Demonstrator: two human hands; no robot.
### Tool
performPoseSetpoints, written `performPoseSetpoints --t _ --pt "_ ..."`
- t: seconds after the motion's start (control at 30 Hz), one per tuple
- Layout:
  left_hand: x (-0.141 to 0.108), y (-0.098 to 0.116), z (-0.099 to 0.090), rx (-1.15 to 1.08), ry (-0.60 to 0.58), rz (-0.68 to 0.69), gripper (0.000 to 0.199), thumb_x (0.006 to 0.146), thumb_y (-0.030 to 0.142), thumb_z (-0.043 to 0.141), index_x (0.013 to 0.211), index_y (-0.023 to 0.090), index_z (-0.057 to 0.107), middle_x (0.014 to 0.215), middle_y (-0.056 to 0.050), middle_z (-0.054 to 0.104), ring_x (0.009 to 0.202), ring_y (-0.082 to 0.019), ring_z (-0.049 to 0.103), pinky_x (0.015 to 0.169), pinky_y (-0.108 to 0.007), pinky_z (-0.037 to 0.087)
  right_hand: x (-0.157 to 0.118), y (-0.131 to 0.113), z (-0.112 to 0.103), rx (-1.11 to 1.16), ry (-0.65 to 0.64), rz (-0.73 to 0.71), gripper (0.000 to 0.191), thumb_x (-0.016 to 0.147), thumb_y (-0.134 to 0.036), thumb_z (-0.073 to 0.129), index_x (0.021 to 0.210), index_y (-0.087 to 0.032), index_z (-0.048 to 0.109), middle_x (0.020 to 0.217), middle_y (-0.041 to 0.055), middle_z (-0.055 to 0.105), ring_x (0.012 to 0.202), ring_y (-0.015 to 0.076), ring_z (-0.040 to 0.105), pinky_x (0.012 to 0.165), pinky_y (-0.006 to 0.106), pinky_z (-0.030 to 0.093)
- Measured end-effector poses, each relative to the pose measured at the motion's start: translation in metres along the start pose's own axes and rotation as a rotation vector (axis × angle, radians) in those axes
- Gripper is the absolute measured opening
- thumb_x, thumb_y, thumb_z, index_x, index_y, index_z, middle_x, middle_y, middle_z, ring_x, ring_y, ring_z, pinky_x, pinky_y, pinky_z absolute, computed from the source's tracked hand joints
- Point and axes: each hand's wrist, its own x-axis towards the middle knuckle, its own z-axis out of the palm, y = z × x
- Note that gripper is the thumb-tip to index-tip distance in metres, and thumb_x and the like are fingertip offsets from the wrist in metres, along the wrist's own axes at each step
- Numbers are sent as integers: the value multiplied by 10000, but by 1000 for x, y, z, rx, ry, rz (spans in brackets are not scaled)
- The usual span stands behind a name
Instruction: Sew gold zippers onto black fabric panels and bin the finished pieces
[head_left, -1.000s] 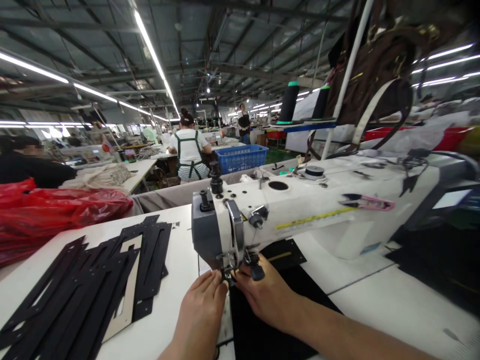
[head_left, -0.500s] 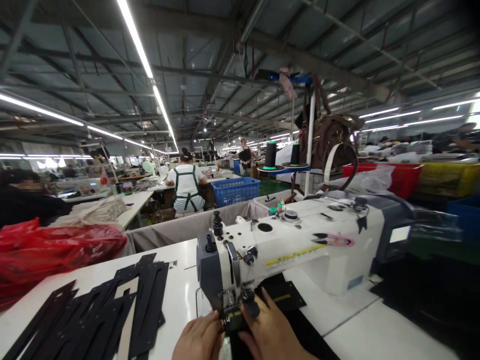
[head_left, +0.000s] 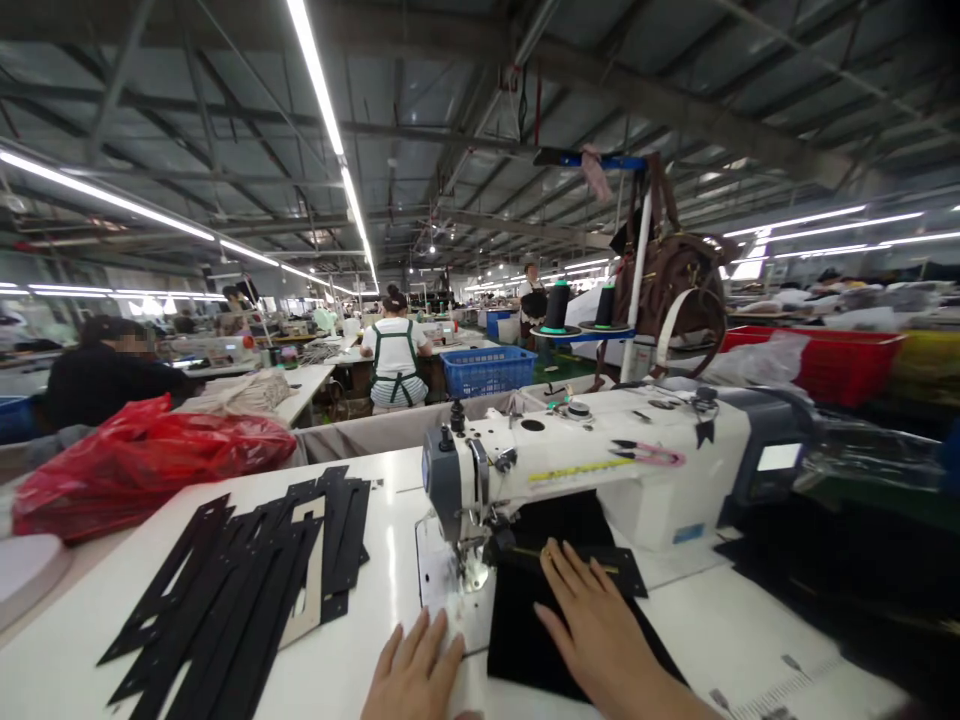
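My right hand [head_left: 589,610] lies on a black fabric piece [head_left: 525,640], fingers spread, fingertips near a narrow black strip [head_left: 626,572] with a yellowish mark along it. Left of the fabric, my left hand [head_left: 416,660] rests on the white table with its fingers apart, holding nothing. Just beyond both hands stands a white sewing machine [head_left: 570,450]; its needle and presser foot area [head_left: 472,565] sits to the left of the fabric's upper edge. Pink-handled thread snips [head_left: 649,453] lie on the machine's arm, above a yellow measuring tape [head_left: 581,470].
Black strips [head_left: 255,580] with a pale template [head_left: 311,600] among them lie on the left of the table. Behind them is a red plastic bag [head_left: 157,460]. Thread cones [head_left: 559,308] and a brown bag [head_left: 679,280] are on a stand. Co-workers sit farther off.
Both hands have come away from the needle area. The black fabric has shifted right and toward me, and my right hand now lies flat on it. The view has turned slightly left.
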Motion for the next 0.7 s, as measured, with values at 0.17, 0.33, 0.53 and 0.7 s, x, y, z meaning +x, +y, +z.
performPoseSetpoints --t 0.17,0.33,0.53,0.7 --pt "-1 55 -27 -1072 -51 -578 447 909 357 370 1314 168 385 1297 -163 484 1008 -227 600 746 -313 526 -58 -5 -22 16 87 -61 575 904 -439 376 1390 -142 294 1403 92 333 1269 266 350 993 447 341" --pt "28 83 -48 -1567 -68 -913 368 844 402 481 1092 131 499 1131 -144 557 822 -130 619 626 -211 477 -102 -25 -41 -27 175 -132 647 886 -360 418 1421 -99 164 1409 130 323 1278 279 329 968 449 328" --pt "40 84 -49 -1474 -236 -847 413 638 525 664 653 121 580 483 58 420 409 -53 318 388 -182 187 -116 -37 -39 -40 268 -220 670 839 -353 442 1401 -60 223 1359 161 399 1222 306 404 964 457 273" --pt "22 89 -53 -1292 -108 -880 263 688 361 628 571 130 585 468 54 434 435 -72 353 436 -201 254 -131 -49 -5 18 437 -352 633 865 -417 397 1418 -155 233 1270 126 514 1067 289 552 924 443 335"
